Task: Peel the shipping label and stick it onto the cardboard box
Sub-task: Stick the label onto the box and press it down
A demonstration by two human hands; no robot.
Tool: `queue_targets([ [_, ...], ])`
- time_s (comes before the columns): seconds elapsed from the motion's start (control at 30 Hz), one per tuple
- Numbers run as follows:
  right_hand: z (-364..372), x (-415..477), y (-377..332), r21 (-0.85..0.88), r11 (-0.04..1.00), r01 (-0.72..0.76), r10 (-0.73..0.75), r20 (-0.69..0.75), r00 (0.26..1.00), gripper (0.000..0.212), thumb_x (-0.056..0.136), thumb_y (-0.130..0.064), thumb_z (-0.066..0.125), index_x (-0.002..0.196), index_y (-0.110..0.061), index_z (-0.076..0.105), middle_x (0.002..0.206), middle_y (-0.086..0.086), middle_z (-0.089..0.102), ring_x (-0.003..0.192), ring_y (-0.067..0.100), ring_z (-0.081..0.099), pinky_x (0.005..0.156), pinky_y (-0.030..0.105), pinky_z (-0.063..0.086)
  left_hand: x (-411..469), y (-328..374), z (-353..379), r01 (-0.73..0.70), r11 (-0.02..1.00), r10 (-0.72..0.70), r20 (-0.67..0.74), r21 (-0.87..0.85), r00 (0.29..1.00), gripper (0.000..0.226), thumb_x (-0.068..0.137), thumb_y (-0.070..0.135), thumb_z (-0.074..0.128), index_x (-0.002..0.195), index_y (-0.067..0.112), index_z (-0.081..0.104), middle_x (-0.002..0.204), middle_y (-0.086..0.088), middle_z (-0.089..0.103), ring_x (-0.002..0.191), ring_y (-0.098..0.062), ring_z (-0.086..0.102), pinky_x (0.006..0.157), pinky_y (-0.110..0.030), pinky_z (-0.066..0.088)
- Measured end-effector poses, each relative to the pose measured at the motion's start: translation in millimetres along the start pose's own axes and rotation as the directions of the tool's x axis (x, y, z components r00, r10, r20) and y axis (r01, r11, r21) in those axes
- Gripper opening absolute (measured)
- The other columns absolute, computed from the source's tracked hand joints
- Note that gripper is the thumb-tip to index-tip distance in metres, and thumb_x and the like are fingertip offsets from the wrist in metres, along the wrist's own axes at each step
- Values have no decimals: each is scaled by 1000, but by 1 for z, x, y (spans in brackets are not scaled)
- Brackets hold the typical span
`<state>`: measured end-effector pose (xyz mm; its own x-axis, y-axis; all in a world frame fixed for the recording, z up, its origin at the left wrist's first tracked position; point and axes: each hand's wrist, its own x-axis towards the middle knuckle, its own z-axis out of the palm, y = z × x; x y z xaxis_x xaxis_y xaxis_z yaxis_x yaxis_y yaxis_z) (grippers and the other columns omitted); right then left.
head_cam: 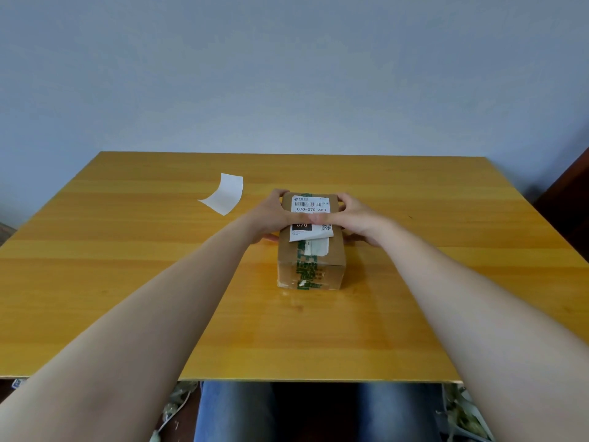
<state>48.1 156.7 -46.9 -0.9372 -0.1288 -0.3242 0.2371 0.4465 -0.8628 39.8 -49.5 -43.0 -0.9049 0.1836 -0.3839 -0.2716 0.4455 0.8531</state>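
A brown cardboard box (331,253) with green printed tape stands in the middle of the wooden table. A white shipping label (310,206) with a barcode lies on its top face. My left hand (271,216) grips the box's left side, thumb pressed across the label. My right hand (357,220) grips the right side, its thumb also pressing on the label's middle. The label's near edge overhangs an older torn white sticker (315,245). The thumbs hide part of the label's print.
A curled white backing sheet (226,194) lies on the table (127,282) to the left of the box, one edge lifted. The table's far edge meets a blue-grey wall. Dark furniture (570,199) stands at the right. My knees show below the near edge.
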Motion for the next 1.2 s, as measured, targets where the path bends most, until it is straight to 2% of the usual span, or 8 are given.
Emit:
queue_targets([
  [0.13,1,4,2,-20,1000,4,-4,2,1000,89,72,-44,94,145,-25,46,118,-5,65,104,16,67,88,39,60,0,1,4,4,1000,-4,-53,-10,999,89,80,42,88,151,28,35,113,4,72,87,-10,74,54,-25,57],
  [0.2,0,5,0,-37,999,4,-4,0,1000,88,73,-44,94,143,-25,46,116,-6,65,104,15,66,88,38,59,1,1,5,6,1000,-8,-69,-20,998,82,83,40,86,147,27,37,108,4,72,82,-9,73,51,-25,56],
  [0.37,1,8,-1,-42,999,-15,14,-23,1000,81,73,-48,93,136,-27,48,116,-4,69,95,13,69,92,44,60,5,0,6,10,999,-15,-91,-52,996,72,86,40,84,140,26,40,103,2,74,84,-14,75,61,-32,59],
  [0.5,1,11,-3,-41,999,-30,28,-53,998,79,71,-52,93,131,-24,51,112,-2,72,89,16,72,78,40,61,11,-1,6,19,996,-29,-118,-82,993,63,86,42,84,133,26,45,99,0,76,88,-18,75,72,-40,62],
  [0.57,1,13,-6,-40,998,-41,38,-57,998,76,72,-52,92,128,-22,52,106,-1,73,83,15,71,79,44,61,13,0,5,25,996,-37,-129,-91,991,58,87,42,83,129,26,46,98,-1,78,88,-18,75,74,-41,62],
  [0.63,0,15,-7,-42,997,-61,58,-64,996,75,72,-54,92,127,-21,52,107,1,74,85,17,71,79,46,63,15,0,5,25,995,-39,-144,-94,989,56,86,43,83,126,25,48,99,-1,79,89,-19,75,73,-42,62],
  [0.83,1,24,-11,-87,991,-97,89,-96,991,71,70,-61,89,118,-21,56,109,3,75,92,22,71,60,35,57,20,5,4,25,996,-40,-184,-85,982,46,86,43,81,115,22,52,104,-4,77,101,-25,74,67,-41,61],
  [1.2,-5,35,-22,-117,981,-158,146,-103,984,68,66,-67,89,100,-17,58,105,10,75,86,34,76,55,44,64,32,10,2,10,995,-33,-223,-104,974,40,86,46,80,88,20,50,105,-10,78,95,-28,74,60,-41,60],
])
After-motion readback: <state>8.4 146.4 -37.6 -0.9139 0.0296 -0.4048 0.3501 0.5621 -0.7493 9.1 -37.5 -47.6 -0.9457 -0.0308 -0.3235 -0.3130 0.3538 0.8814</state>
